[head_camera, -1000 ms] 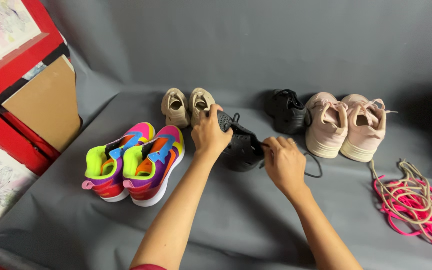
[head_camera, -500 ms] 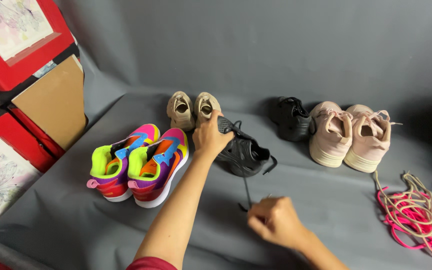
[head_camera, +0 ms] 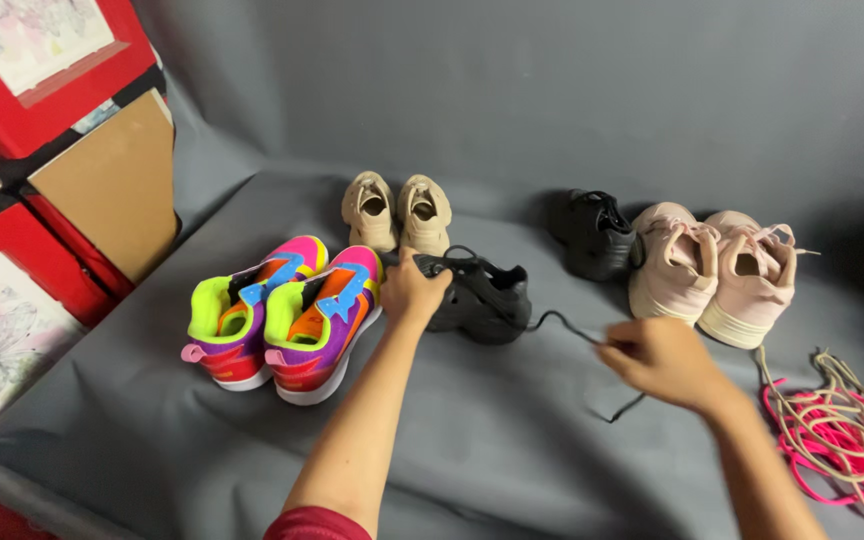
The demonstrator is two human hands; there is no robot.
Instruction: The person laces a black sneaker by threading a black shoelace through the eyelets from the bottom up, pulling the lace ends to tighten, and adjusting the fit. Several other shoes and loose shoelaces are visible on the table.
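- Gripping the heel end of a black shoe (head_camera: pixel 480 298), the left hand (head_camera: pixel 412 290) is curled shut around it, mid-cloth.
- Right hand (head_camera: pixel 657 360) pinches the black lace (head_camera: pixel 562 325), drawn out from the shoe.
- Multicoloured sneakers (head_camera: pixel 287 320) sit just left; pink sneakers (head_camera: pixel 717 270) right.

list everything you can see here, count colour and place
black sneaker: 1, black, centre of the cloth, under the left hand
black shoelace: 1, black, runs from that sneaker to the right hand
second black sneaker: 1, black, behind, right of centre
multicoloured sneakers: 2, neon yellow, purple, orange, pink, left
beige sneakers: 2, beige, back centre
pale pink sneakers: 2, pale pink, right
loose laces: a pile, pink and beige, far right
grey cloth: 1, grey, under everything
red boxes: stacked, red, far left
left hand: holds black sneaker
right hand: pinches black shoelace
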